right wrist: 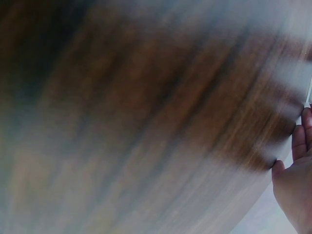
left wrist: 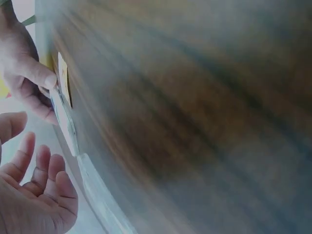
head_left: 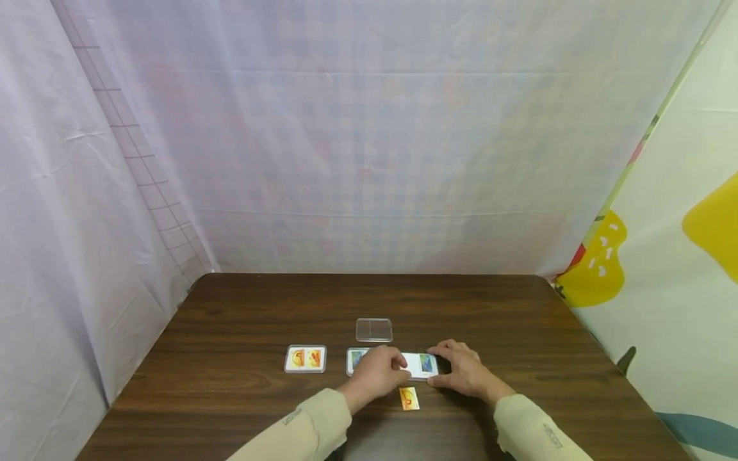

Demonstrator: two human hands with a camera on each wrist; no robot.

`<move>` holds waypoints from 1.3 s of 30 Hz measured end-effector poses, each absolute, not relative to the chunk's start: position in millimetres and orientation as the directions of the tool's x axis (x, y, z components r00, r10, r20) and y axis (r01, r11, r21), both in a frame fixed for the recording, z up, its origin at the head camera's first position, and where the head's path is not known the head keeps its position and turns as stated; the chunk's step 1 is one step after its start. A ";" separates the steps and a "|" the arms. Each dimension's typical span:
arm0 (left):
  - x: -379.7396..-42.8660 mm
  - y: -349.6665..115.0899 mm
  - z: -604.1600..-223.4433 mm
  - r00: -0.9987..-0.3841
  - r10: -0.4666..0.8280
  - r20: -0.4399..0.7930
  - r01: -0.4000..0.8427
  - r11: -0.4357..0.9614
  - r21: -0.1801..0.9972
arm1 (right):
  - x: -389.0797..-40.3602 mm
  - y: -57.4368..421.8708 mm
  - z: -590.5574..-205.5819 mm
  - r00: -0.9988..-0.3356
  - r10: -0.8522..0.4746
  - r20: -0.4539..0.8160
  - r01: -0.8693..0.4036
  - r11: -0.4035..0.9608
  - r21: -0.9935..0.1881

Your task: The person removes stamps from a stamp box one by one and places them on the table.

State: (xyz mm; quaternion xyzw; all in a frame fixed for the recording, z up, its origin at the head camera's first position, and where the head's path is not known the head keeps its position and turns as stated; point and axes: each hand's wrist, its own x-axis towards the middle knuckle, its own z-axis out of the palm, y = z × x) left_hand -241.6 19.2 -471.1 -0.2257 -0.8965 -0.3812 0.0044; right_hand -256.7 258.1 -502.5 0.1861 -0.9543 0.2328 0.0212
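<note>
My right hand [head_left: 461, 370] pinches the right end of a flat, clear-framed card case [head_left: 412, 365] between thumb and fingers. The case shows white on its left part and a blue-green picture card [head_left: 426, 363] on its right. Over the left end of that case hovers my left hand [head_left: 379, 370]; its fingers are loosely bent, with nothing seen between them in the left wrist view. Partly hidden behind the left hand is a second case [head_left: 356, 360] with a blue-green picture. A small orange-yellow picture card [head_left: 409, 398] lies just in front of the held case.
A clear rectangular plastic lid [head_left: 373, 330] lies behind the cases on the dark wooden table [head_left: 242, 307]. Farther left sits another case [head_left: 305, 358] with two orange pictures. Pale curtains [head_left: 369, 141] hang behind the table and along both sides.
</note>
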 end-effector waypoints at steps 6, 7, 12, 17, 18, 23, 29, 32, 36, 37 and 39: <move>-251.3 23.1 -468.8 -0.886 0.413 0.210 0.445 0.636 0.630 | -256.8 258.0 -503.1 -0.931 -0.344 0.120 -0.360 0.823 -0.439; -253.4 23.7 -468.8 -0.885 0.415 0.212 0.450 0.640 0.624 | -257.0 257.8 -503.5 -0.929 -0.349 0.124 -0.367 0.822 -0.435; -265.1 27.9 -469.1 -0.881 0.423 0.210 0.458 0.655 0.602 | -257.3 257.7 -504.5 -0.927 -0.354 0.123 -0.371 0.820 -0.435; -274.1 35.2 -469.2 -0.884 0.428 0.188 0.449 0.665 0.597 | -256.9 258.3 -502.3 -0.937 -0.336 0.095 -0.341 0.826 -0.449; -275.6 36.9 -469.1 -0.886 0.427 0.181 0.444 0.671 0.593 | -256.9 258.3 -501.9 -0.938 -0.334 0.091 -0.337 0.825 -0.452; -281.7 44.2 -469.7 -0.892 0.421 0.165 0.435 0.700 0.566 | -255.8 257.9 -499.8 -0.940 -0.333 0.076 -0.328 0.818 -0.473; -287.9 50.1 -471.5 -0.900 0.415 0.134 0.411 0.704 0.579 | -256.0 258.1 -499.8 -0.938 -0.337 0.080 -0.333 0.815 -0.475; -290.5 52.1 -473.2 -0.905 0.408 0.125 0.400 0.710 0.580 | -256.2 258.1 -500.0 -0.936 -0.339 0.095 -0.343 0.813 -0.471; -293.2 55.2 -476.5 -0.908 0.406 0.109 0.389 0.715 0.581 | -256.1 258.0 -500.1 -0.936 -0.340 0.093 -0.342 0.810 -0.476; -293.8 56.1 -477.6 -0.907 0.407 0.106 0.389 0.716 0.580 | -255.8 257.9 -499.8 -0.936 -0.339 0.091 -0.340 0.809 -0.480; -294.5 57.8 -479.0 -0.906 0.411 0.099 0.390 0.721 0.573 | -255.4 258.0 -499.8 -0.938 -0.335 0.085 -0.333 0.808 -0.487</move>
